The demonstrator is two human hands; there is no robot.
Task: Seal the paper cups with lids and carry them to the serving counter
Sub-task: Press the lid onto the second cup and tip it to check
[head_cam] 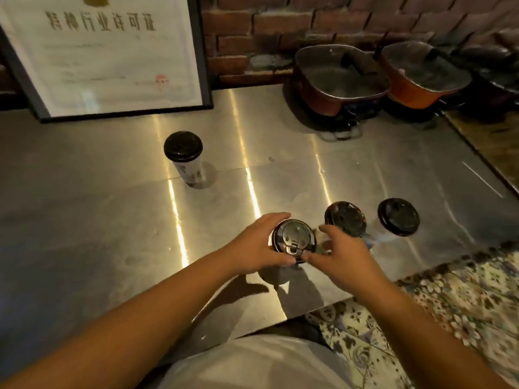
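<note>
two hands are meeting low in the middle of the frame over a paper cup with a black plastic lid (293,239) on the brushed steel table (112,220). the left hand (257,242) is wrapping its fingers around the cup's rim; the right hand (341,258) is touching the lid's edge with spread fingers. two more lidded cups (345,219) (398,217) are standing just right, another lidded cup (184,155) upper left.
</note>
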